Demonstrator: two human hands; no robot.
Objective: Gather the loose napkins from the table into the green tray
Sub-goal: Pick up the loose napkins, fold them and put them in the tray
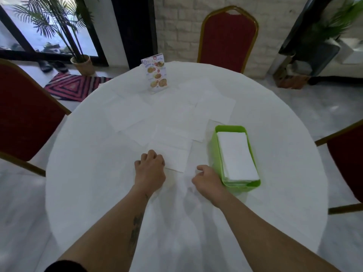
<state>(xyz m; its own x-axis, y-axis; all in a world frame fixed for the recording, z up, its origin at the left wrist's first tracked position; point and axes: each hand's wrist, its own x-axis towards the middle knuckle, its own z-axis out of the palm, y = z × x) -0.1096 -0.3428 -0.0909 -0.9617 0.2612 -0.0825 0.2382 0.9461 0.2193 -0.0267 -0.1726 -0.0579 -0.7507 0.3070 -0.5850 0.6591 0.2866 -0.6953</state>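
Several loose white napkins (176, 118) lie spread flat over the middle of the round white table (98, 189). The green tray (217, 154) stands at the right and holds a stack of white napkins (236, 156). My left hand (150, 167) rests with curled fingers on the near-left corner of the closest napkin (174, 158); whether it pinches the napkin is unclear. My right hand (208, 179) hovers just left of the tray's near end, fingers loosely curled, with nothing seen in it.
A standing menu card (156, 74) is at the far side of the table. Red chairs stand at the left (25, 114), far side (227, 38) and right (347, 160). A potted plant (82, 63) and patterned rug (72, 87) are on the floor beyond.
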